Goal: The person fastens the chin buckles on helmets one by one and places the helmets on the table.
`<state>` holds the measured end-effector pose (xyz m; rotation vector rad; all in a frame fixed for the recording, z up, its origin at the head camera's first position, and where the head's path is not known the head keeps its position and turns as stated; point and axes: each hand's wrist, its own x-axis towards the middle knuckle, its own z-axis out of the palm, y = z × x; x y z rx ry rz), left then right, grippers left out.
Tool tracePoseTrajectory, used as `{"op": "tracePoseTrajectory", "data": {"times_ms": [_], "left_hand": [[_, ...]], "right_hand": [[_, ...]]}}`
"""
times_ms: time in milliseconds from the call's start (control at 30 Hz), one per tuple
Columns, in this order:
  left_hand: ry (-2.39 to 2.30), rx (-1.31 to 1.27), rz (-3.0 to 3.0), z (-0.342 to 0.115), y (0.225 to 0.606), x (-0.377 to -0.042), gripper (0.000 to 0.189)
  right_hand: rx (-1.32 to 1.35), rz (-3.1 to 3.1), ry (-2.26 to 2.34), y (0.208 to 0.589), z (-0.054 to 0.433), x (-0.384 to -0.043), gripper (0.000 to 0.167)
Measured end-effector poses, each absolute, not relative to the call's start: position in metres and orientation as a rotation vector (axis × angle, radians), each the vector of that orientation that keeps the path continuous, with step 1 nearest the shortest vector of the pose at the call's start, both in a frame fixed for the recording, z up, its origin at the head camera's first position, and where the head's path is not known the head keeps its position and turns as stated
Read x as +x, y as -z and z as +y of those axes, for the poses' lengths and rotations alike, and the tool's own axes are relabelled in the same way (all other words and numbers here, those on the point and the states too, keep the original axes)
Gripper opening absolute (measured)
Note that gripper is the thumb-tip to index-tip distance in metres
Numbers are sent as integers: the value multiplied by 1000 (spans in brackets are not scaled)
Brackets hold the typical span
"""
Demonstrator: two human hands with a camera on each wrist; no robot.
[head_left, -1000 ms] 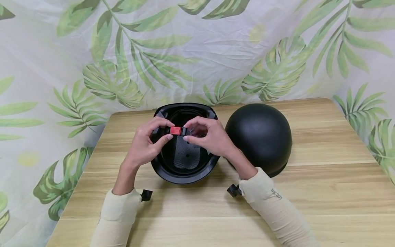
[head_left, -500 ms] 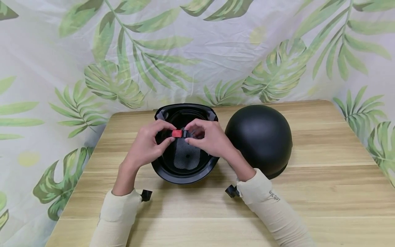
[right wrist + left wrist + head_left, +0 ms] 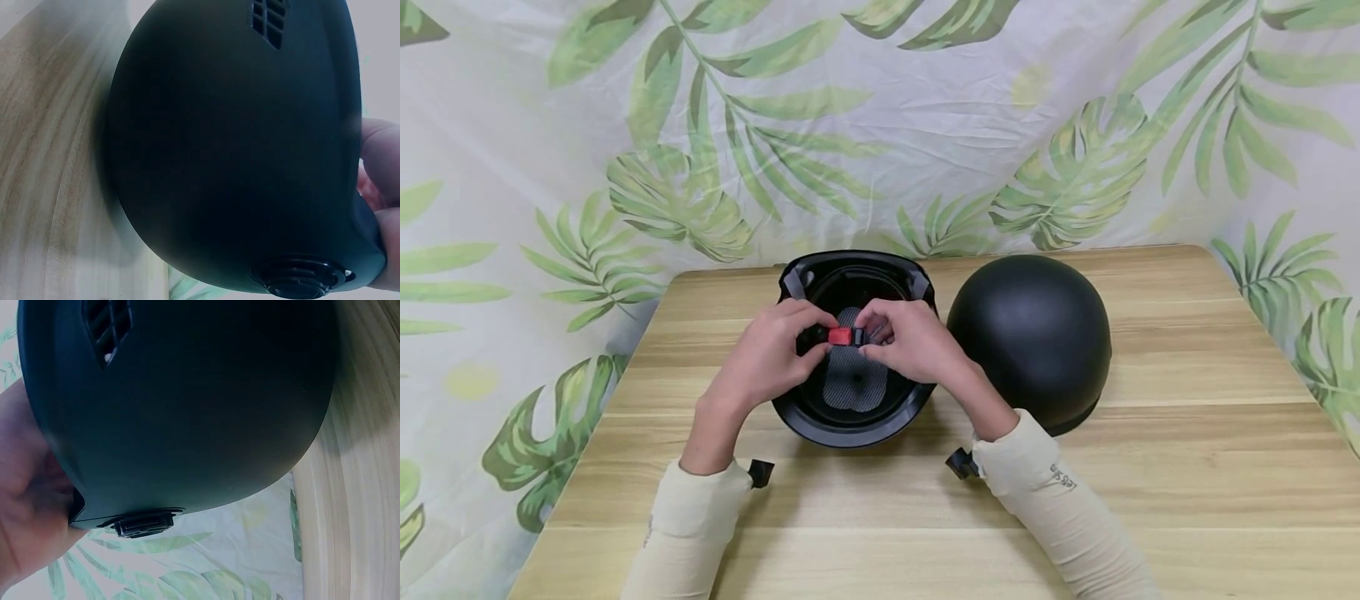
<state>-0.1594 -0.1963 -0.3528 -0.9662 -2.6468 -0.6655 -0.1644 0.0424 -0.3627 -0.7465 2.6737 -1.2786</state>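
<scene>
An upturned black helmet (image 3: 853,429) lies on the table with its open side up, showing a grey textured pad (image 3: 855,383) inside. Over its opening, my left hand (image 3: 771,354) pinches the red part (image 3: 840,336) of a strap buckle between thumb and fingers. From the other side my right hand (image 3: 913,340) pinches the buckle's black part (image 3: 859,337). The two parts sit end to end; whether they are locked together cannot be told. Both wrist views are mostly filled by the helmet's outer shell (image 3: 194,419), which hides the buckle and much of each hand.
A second black helmet (image 3: 1030,337), dome up, stands just right of the first, close to my right forearm. The wooden table (image 3: 880,533) reaches back to a leaf-patterned cloth (image 3: 925,108). Small black mounts (image 3: 762,473) stick out from both sleeve cuffs.
Both hands, pinching the buckle, have come slightly down and to the right over the helmet's opening. More of the helmet's upper rim shows. The second helmet has stayed put.
</scene>
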Motion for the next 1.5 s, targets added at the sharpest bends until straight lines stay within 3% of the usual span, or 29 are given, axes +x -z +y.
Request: {"op": "tracePoseTrajectory", "data": {"times_ms": [633,1033,1500], "left_hand": [[869,-997,-2507,-203,351,-160,29],[878,-796,-2437,-226,355,-166,35],[878,-532,-2746,-242,370,-175,73]], "right_hand": [[-900,2759,1394,357,50,-163,33],[-722,2891,1383,350,67,-161,32],[-478,2904,1233,361,71,-165,73]]}}
